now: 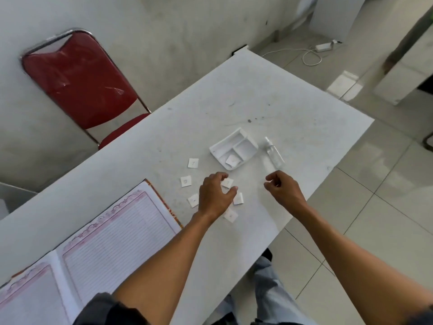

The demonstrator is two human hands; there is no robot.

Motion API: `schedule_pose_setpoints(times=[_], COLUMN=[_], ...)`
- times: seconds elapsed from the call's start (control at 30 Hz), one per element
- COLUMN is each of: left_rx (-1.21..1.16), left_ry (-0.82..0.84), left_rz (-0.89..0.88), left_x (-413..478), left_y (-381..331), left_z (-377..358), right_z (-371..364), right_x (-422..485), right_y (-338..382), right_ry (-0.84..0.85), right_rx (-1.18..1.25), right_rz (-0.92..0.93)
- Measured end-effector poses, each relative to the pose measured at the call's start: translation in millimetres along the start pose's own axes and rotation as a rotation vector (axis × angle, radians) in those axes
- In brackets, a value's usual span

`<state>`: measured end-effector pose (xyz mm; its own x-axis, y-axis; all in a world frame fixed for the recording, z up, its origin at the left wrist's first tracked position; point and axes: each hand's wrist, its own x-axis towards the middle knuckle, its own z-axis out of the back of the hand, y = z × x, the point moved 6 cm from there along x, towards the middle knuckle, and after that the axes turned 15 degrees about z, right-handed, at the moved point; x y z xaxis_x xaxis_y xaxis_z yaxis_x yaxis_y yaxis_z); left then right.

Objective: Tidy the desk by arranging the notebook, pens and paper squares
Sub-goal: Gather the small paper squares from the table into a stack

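Left hand (pixel 216 197) hovers open-fingered over a paper square (pixel 227 183) mid-frame, nearer than my empty, half-curled right hand (pixel 282 190); tray (pixel 219 150) lies just beyond.

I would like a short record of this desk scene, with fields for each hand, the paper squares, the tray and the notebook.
left hand: open, fingers curled over loose paper squares
right hand: loosely curled above the desk, seems to hold nothing
tray: white, divided, one paper square in a compartment
notebook: lying open, lined pages up
spray bottle: clear, lying beside the tray
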<state>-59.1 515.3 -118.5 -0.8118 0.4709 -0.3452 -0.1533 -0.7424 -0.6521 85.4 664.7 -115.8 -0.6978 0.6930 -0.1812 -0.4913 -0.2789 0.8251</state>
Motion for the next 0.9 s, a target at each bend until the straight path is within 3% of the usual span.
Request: schedule_pose_setpoints(times=[0.27, 0.5, 0.73, 0.9], left_rx=[0.241, 0.340, 0.231, 0.215], left_ry=[-0.125, -0.049, -0.054, -0.040], left_rz=[0.005, 0.043, 0.038, 0.052], left_x=[84.9, 124.3, 126.6, 126.5], left_y=[-48.8, -46.5, -48.0, -46.1], left_z=[-8.5, -44.1, -42.3, -42.6], right_z=[37.6, 31.6, 34.7, 26.3], right_x=[98.9, 138.8, 155.4, 167.9], right_y=[-5.1, -36.7, -24.7, 7.6], right_ry=[-0.051, 0.151, 0.116, 0.074], right_rx=[-0.227, -0.534, -0.251, 0.018], right_rz=[0.099, 0.066, 0.011, 0.122])
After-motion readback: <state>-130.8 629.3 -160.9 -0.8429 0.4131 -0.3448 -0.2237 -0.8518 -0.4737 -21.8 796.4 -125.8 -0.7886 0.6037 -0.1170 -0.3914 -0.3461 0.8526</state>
